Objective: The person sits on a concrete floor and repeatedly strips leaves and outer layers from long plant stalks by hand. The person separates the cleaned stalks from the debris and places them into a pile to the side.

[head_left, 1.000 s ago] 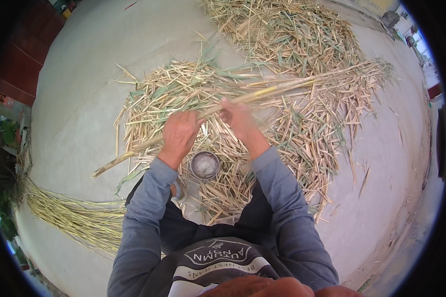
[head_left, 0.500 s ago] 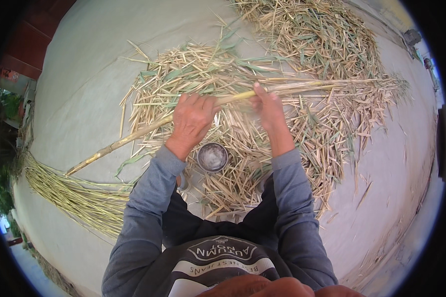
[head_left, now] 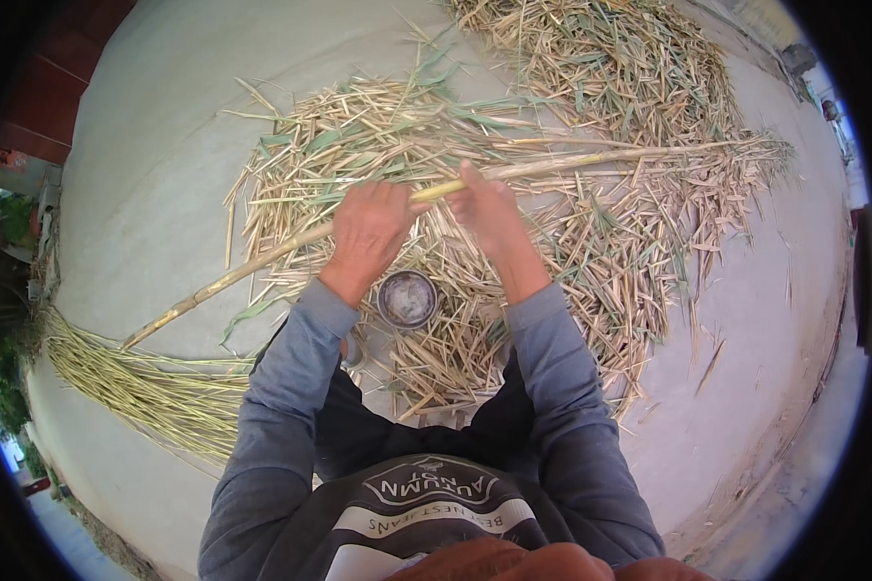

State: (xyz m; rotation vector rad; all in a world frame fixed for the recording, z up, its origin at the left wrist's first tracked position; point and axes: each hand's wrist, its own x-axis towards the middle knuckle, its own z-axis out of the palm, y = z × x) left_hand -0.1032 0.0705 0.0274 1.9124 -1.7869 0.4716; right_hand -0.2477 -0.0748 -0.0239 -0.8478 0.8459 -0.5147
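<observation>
A long dry reed stalk slants across in front of me, its thick end at the lower left and its thin tip at the far right. My left hand is closed around it near the middle, back of the hand up. Just to the right, my right hand grips the same stalk, thumb stretched along the top; its fingers are partly hidden and slightly blurred. Between the hands a yellow-green stretch of stalk shows. Below them stands a small round metal bowl with whitish contents that I cannot identify.
Loose dry leaves and husks cover the ground under and right of the stalk. A bigger heap lies at the far right. At the left rests a bundle of thin greenish-yellow stalks. The concrete floor shows around them.
My right hand has slid left along the stalk, closer to my left hand. The left hand stays on the stalk in about the same place.
</observation>
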